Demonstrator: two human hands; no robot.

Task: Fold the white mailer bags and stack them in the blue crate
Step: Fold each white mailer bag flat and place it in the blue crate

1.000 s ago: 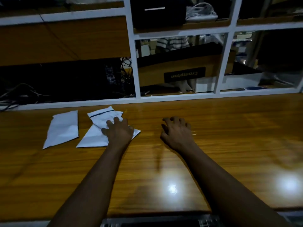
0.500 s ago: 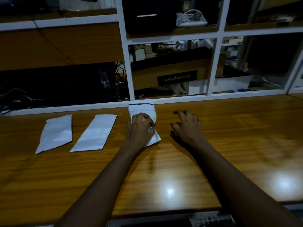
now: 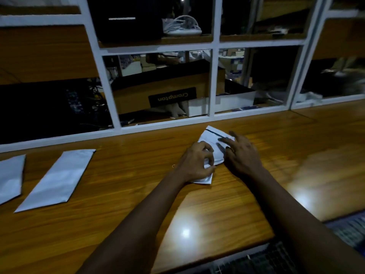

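Note:
A white mailer bag (image 3: 214, 142) with a dark strip near its far end lies on the wooden table (image 3: 138, 194), in the middle. My left hand (image 3: 194, 164) grips its near part with curled fingers and crumples it. My right hand (image 3: 241, 153) rests on the bag's right side with fingers stretched out flat. A second white mailer bag (image 3: 57, 179) lies flat at the left. A third white mailer bag (image 3: 9, 177) lies further left, cut by the frame edge. A blue crate (image 3: 349, 232) shows partly below the table's near right edge.
A white-framed shelf unit (image 3: 212, 80) stands along the table's far edge, holding a brown cardboard box (image 3: 167, 91), cables and dark items. A grid-like surface (image 3: 262, 260) shows below the table's near edge.
My left hand has dragged the bag rightward, away from the other two bags. My right hand, which lay on the bare table, now lies on the bag. The view has shifted right.

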